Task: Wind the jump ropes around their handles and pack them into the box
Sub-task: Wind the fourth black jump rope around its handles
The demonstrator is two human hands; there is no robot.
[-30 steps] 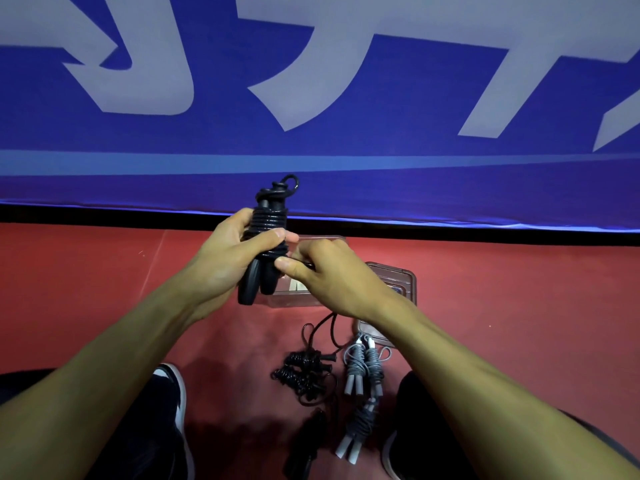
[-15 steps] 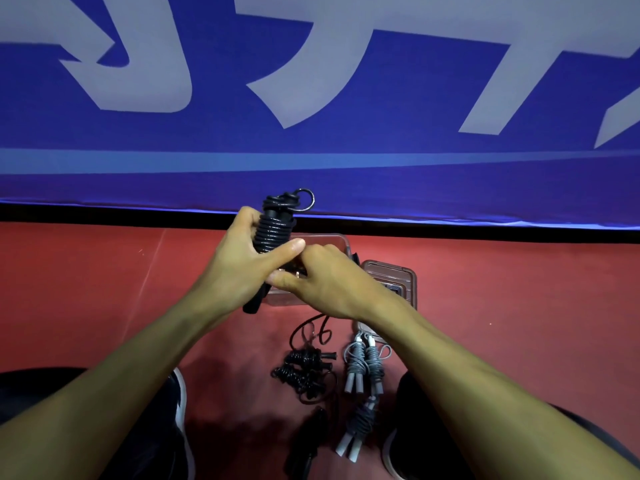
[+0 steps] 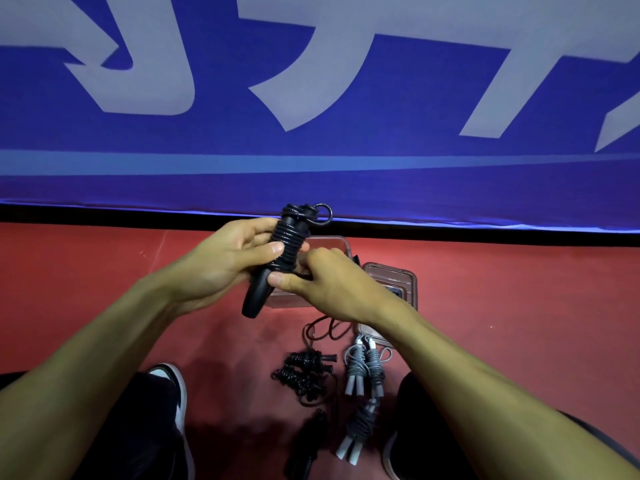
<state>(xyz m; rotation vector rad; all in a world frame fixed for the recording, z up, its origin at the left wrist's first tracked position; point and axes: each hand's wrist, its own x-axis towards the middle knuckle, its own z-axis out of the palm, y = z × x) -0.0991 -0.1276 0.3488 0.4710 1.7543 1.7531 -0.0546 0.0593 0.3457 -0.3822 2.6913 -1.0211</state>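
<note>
My left hand (image 3: 227, 258) grips a black jump rope (image 3: 284, 247), its cord wound in tight coils round the paired handles, which tilt up to the right above the floor. A small loop of cord sticks out at the top. My right hand (image 3: 325, 282) pinches the cord at the lower end of the coils, thumb under the handles. Behind my hands a clear plastic box (image 3: 329, 242) stands on the red floor, mostly hidden. On the floor near my legs lie a wound black rope (image 3: 304, 374) and two wound grey ropes (image 3: 365, 365), (image 3: 358, 427).
A clear lid (image 3: 398, 282) lies to the right of the box. Another dark rope (image 3: 306, 441) lies at the bottom between my legs. A blue banner (image 3: 311, 133) with white lettering hangs close behind the box. My shoes (image 3: 176, 393) flank the ropes.
The black bundle has tilted and shifted to the right. My right hand has slid under the handles, and the loose cord below it has been drawn up.
</note>
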